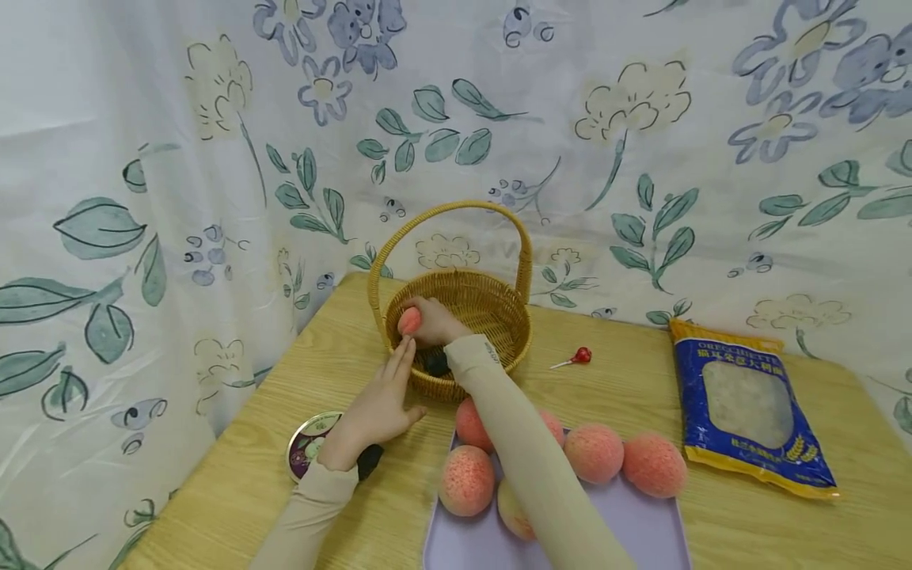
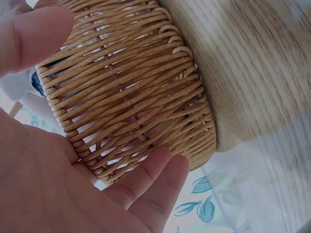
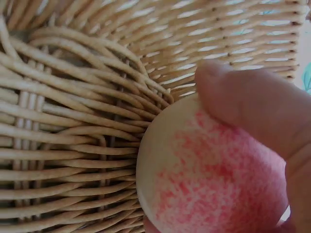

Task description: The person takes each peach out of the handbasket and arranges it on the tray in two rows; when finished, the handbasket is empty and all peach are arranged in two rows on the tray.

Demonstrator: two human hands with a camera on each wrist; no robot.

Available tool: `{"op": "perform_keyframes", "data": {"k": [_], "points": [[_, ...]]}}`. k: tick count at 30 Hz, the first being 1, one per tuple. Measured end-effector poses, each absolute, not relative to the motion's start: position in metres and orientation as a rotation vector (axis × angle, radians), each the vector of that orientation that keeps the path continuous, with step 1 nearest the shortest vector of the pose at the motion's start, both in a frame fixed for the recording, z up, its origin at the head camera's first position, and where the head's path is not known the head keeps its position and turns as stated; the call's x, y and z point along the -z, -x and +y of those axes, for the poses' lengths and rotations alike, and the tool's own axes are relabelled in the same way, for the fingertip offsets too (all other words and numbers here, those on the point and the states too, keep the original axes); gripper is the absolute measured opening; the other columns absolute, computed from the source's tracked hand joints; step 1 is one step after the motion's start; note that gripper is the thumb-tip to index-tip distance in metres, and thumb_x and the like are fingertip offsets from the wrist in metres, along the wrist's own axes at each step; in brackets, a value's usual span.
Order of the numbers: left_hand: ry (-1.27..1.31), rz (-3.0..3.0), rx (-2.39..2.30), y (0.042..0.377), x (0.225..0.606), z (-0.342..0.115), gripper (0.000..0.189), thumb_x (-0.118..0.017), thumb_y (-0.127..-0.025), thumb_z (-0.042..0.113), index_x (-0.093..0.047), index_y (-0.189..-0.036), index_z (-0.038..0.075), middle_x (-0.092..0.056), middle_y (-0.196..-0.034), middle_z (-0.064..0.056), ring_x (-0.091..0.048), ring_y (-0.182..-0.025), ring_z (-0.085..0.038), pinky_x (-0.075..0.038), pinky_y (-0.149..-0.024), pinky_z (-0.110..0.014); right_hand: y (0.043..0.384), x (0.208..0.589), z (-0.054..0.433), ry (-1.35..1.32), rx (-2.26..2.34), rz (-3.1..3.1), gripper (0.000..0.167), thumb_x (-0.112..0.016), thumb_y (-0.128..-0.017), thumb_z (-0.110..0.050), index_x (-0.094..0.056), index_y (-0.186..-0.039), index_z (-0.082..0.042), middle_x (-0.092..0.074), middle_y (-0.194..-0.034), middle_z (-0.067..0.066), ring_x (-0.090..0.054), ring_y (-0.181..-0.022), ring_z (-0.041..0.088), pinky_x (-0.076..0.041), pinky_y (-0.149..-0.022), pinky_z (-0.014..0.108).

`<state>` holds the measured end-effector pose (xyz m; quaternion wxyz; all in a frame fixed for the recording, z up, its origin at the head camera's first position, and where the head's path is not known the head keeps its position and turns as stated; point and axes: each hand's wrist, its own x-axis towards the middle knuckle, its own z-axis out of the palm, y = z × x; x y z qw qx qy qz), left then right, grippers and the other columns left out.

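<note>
A woven basket (image 1: 514,317) with a tall arched handle stands at the back of the table. Inside its left part my right hand (image 1: 436,323) grips a pink peach (image 3: 214,174), thumb across the top of it, close against the wicker. From outside, my left hand (image 1: 379,402) touches the basket's left side. In the left wrist view two straight fingers (image 2: 154,182) lie along the woven wall, and the thumb (image 2: 36,36) stretches out near the rim. Part of the basket's front is hidden by the right wrist.
A lilac tray (image 1: 641,526) at the front holds several peaches (image 1: 594,454), partly covered by the right forearm. A red lollipop (image 1: 583,355) lies right of the basket. Farther right is a blue and yellow pasta bag (image 1: 748,404). A round tin (image 1: 305,443) sits beneath the left wrist.
</note>
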<state>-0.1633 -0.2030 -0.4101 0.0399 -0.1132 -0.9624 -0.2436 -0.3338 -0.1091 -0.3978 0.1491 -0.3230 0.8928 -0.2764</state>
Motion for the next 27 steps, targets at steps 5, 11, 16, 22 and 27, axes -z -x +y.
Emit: {"op": "perform_keyframes", "data": {"k": [5, 11, 16, 22, 27], "points": [[0.367, -2.960, 0.753, 0.164, 0.410, -0.199, 0.100, -0.073, -0.082, 0.018, -0.007, -0.154, -0.003, -0.008, -0.162, -0.022, -0.031, -0.137, -0.052, -0.038, -0.107, -0.058, 0.328, 0.393, -0.096, 0.855, 0.834, 2.604, 0.066, -0.071, -0.085, -0.025, -0.044, -0.144, -0.013, -0.050, -0.140, 0.014, -0.047, -0.129, 0.030, -0.046, -0.103, 0.043], [0.355, -2.973, 0.769, 0.165, 0.408, -0.202, 0.100, -0.072, -0.082, 0.018, -0.005, -0.154, -0.004, -0.007, -0.162, -0.023, -0.024, -0.142, -0.050, -0.033, -0.111, -0.059, 0.324, 0.374, -0.082, 0.885, 0.885, 2.652, 0.070, -0.075, -0.081, -0.021, -0.045, -0.143, -0.012, -0.052, -0.134, 0.014, -0.053, -0.117, 0.027, -0.052, -0.088, 0.036], [0.347, -2.965, 0.746, 0.166, 0.407, -0.206, 0.099, -0.070, -0.082, 0.018, -0.006, -0.154, -0.004, -0.006, -0.162, -0.024, -0.023, -0.142, -0.051, -0.032, -0.111, -0.061, 0.316, 0.357, -0.070, 0.924, 0.912, 2.650, 0.073, -0.077, -0.079, -0.019, -0.045, -0.144, -0.012, -0.051, -0.133, 0.013, -0.055, -0.112, 0.025, -0.052, -0.082, 0.032], [0.356, -2.971, 0.749, 0.167, 0.408, -0.206, 0.098, -0.069, -0.084, 0.018, -0.004, -0.153, -0.005, -0.003, -0.161, -0.025, -0.020, -0.142, -0.052, -0.030, -0.111, -0.062, 0.305, 0.349, -0.047, 0.911, 0.935, 2.651, 0.074, -0.078, -0.079, -0.019, -0.044, -0.144, -0.014, -0.050, -0.136, 0.013, -0.054, -0.115, 0.025, -0.052, -0.085, 0.033], [0.356, -2.984, 0.787, 0.168, 0.409, -0.204, 0.097, -0.068, -0.085, 0.018, -0.002, -0.154, -0.004, -0.001, -0.161, -0.025, -0.017, -0.142, -0.053, -0.030, -0.110, -0.063, 0.294, 0.346, -0.023, 0.907, 0.996, 2.667, 0.074, -0.079, -0.079, -0.021, -0.044, -0.145, -0.016, -0.049, -0.136, 0.013, -0.056, -0.114, 0.025, -0.053, -0.087, 0.036]]}}
